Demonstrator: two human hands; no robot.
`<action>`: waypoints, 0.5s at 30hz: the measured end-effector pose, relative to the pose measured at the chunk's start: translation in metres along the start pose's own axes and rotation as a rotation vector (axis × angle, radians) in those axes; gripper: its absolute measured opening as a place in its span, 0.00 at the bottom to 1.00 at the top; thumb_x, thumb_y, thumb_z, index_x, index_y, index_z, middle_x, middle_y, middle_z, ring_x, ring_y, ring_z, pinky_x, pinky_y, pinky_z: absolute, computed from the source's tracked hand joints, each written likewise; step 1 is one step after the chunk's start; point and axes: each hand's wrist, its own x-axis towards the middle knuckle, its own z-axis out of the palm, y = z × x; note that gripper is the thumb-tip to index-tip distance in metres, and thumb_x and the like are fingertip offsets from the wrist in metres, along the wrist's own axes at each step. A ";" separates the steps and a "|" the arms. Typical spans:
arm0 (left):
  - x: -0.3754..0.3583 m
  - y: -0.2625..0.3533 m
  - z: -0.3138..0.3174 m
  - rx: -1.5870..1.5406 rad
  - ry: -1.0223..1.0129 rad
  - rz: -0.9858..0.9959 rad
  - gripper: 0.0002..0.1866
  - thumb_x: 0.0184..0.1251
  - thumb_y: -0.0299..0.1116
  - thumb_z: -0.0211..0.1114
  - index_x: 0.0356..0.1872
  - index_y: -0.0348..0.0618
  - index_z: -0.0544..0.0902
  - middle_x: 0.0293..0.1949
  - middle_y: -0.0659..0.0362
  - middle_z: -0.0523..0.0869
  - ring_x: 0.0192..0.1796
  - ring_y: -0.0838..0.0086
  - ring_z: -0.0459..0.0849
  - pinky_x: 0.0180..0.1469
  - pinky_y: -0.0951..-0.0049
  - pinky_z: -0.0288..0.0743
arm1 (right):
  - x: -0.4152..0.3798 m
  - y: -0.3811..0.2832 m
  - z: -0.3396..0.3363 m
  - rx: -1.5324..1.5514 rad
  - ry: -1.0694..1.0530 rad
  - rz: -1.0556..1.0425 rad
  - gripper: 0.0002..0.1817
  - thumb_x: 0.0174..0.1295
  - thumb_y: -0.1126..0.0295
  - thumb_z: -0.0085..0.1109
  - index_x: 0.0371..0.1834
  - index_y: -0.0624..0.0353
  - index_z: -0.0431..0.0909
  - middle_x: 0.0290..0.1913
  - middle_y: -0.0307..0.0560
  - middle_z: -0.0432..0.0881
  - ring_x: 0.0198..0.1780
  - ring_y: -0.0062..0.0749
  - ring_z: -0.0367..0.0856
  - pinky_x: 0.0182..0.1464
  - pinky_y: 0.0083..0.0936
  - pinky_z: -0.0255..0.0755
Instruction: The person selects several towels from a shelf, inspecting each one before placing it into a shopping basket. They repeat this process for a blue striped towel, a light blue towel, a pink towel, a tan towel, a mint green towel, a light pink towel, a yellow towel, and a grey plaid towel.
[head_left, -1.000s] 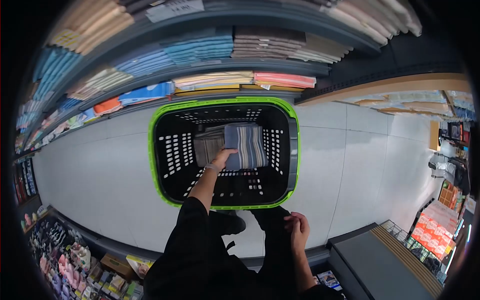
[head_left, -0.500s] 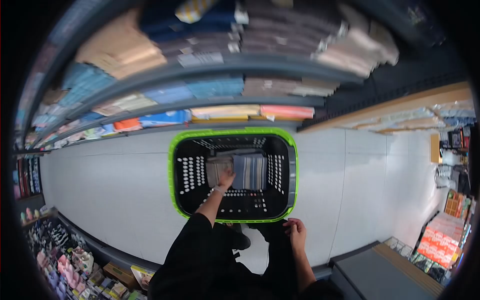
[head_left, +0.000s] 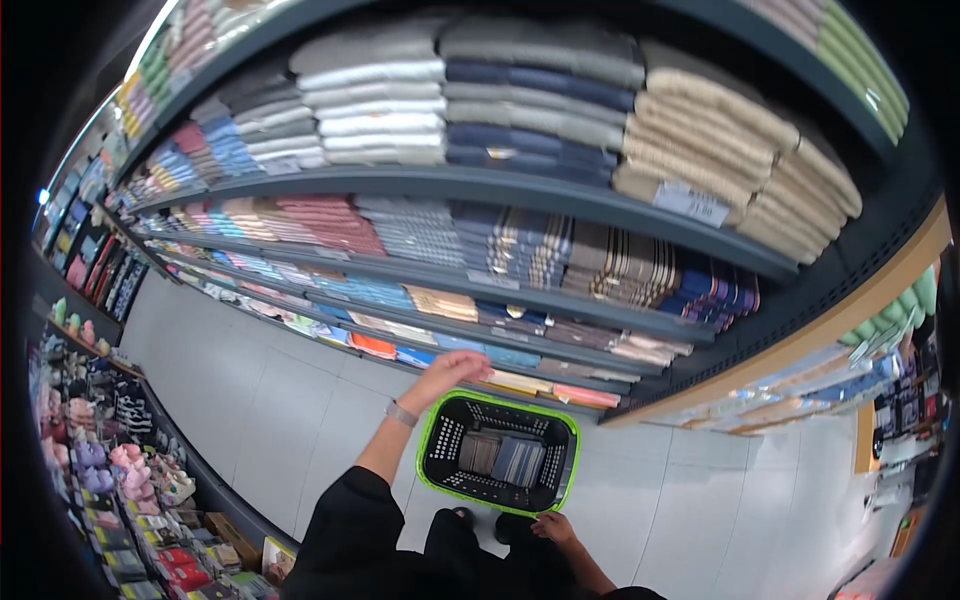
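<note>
My left hand (head_left: 458, 372) is raised above the back left corner of the basket, with loosely bent fingers and nothing visible in them. Below it on the floor stands a black shopping basket with a bright green rim (head_left: 577, 452). Two folded cloths lie side by side on its bottom: a brown-grey one (head_left: 480, 453) on the left and a blue striped one (head_left: 519, 461) on the right. My right hand (head_left: 552, 527) hangs low near the basket's front edge, fingers slightly apart and empty.
Ahead rises a shelf unit (head_left: 560, 178) stacked with folded towels, including beige towels (head_left: 710, 140) and striped towels (head_left: 620, 262). At left is a low display of plush items (head_left: 130, 465). A wooden panel (head_left: 700, 395) borders the shelves on the right, above the tiled floor (head_left: 640, 490).
My left hand has left the cloths inside the basket and come up over its rim, empty. The view has tilted up, showing more of the shelves. Both cloths stay in the basket.
</note>
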 end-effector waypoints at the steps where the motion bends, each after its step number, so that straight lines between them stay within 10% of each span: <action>1: -0.003 0.040 0.000 0.095 0.056 0.101 0.13 0.67 0.32 0.55 0.48 0.36 0.77 0.43 0.55 0.83 0.46 0.74 0.81 0.50 0.74 0.73 | 0.000 -0.012 -0.004 -0.028 -0.011 -0.041 0.15 0.65 0.68 0.44 0.49 0.65 0.70 0.38 0.55 0.82 0.36 0.35 0.82 0.39 0.27 0.78; 8: 0.003 0.162 -0.053 0.866 0.652 0.775 0.14 0.59 0.27 0.60 0.48 0.39 0.76 0.46 0.54 0.80 0.48 0.66 0.79 0.48 0.72 0.71 | 0.006 -0.099 -0.009 -0.009 0.048 -0.131 0.13 0.65 0.68 0.42 0.47 0.63 0.71 0.37 0.54 0.82 0.35 0.35 0.82 0.38 0.27 0.78; 15: 0.046 0.207 -0.120 1.580 0.515 0.895 0.20 0.54 0.36 0.63 0.48 0.41 0.75 0.46 0.49 0.79 0.47 0.55 0.76 0.48 0.55 0.67 | 0.004 -0.158 0.051 0.163 0.114 -0.252 0.14 0.66 0.68 0.40 0.47 0.62 0.73 0.38 0.54 0.82 0.37 0.35 0.83 0.40 0.25 0.77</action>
